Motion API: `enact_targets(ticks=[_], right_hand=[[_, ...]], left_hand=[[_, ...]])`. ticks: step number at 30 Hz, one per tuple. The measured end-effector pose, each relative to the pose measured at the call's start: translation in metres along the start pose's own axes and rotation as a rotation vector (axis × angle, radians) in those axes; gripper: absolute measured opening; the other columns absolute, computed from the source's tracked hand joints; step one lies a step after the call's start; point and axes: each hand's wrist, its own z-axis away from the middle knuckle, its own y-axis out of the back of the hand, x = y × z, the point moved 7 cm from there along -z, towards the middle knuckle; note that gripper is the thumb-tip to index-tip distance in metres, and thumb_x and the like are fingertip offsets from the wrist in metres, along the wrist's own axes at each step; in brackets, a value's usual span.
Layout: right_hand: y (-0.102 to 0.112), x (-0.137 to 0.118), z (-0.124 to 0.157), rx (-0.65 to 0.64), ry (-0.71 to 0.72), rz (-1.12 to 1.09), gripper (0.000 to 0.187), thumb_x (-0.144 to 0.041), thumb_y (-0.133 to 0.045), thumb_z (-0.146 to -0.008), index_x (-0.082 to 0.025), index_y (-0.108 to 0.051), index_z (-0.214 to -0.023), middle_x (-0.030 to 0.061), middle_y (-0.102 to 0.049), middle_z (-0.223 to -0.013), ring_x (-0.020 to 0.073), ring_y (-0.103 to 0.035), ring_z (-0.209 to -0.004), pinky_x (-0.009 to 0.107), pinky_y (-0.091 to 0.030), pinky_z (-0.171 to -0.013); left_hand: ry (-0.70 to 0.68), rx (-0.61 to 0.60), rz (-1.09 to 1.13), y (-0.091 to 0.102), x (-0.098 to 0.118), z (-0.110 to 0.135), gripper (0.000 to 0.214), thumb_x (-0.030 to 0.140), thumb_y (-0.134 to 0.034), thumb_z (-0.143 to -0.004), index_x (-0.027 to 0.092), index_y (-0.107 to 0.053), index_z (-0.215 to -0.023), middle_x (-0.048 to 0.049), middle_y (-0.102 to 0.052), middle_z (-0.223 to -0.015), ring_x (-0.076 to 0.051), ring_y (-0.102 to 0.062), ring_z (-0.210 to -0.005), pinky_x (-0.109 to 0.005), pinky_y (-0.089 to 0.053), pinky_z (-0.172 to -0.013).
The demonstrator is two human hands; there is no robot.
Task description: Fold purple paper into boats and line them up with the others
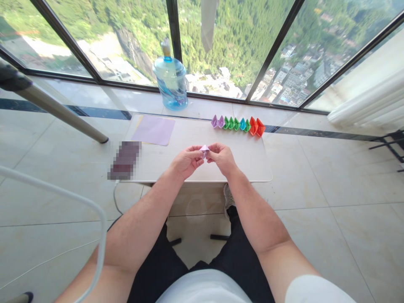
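Observation:
Between my two hands, above the front part of the white table (243, 162), is a small folded piece of purple paper (204, 148) with a pointed top. My left hand (187, 161) pinches its left side with thumb and fingers. On the other side my right hand (221, 156) pinches it too, and the fingertips of both hands nearly meet. Fingers cover the paper's lower part. Beyond my right hand, a row of folded paper boats (234, 123) stands along the far edge: purple, green, blue and orange-red. Flat sheets of purple paper (154, 129) lie at the table's far left.
A blurred-out dark rectangular object (124, 160) with a cable lies at the left table edge. Behind the table stands a large blue water jug (172, 82) by the window. A beige pole (63, 105) and a white curved tube (78, 195) are at left.

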Motion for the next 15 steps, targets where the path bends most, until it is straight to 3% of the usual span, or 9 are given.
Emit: enact_targets(ticks=[8, 15], right_hand=[[-0.0041, -0.0029, 0.0018, -0.04, 0.03, -0.01, 0.032, -0.038, -0.085, -0.061, -0.018, -0.067, -0.078, -0.0013, -0.07, -0.065, 0.0112, -0.062, -0.057, 0.024, -0.052, -0.055], [-0.0042, -0.0024, 0.0014, -0.043, 0.056, 0.012, 0.023, -0.03, -0.08, -0.063, -0.018, -0.068, -0.078, -0.0016, -0.071, -0.066, 0.011, -0.062, -0.058, 0.023, -0.052, -0.055]], left_hand=[[0.052, 0.029, 0.049, 0.0015, -0.0085, -0.0022, 0.021, 0.001, -0.066, -0.066, 0.012, -0.067, -0.084, -0.0018, -0.066, -0.067, -0.01, -0.062, -0.058, -0.019, -0.051, -0.055], [0.01, 0.067, 0.006, 0.0028, -0.0076, -0.0025, 0.01, 0.01, -0.069, -0.073, 0.013, -0.067, -0.082, -0.0002, -0.063, -0.064, -0.009, -0.06, -0.056, -0.019, -0.049, -0.051]])
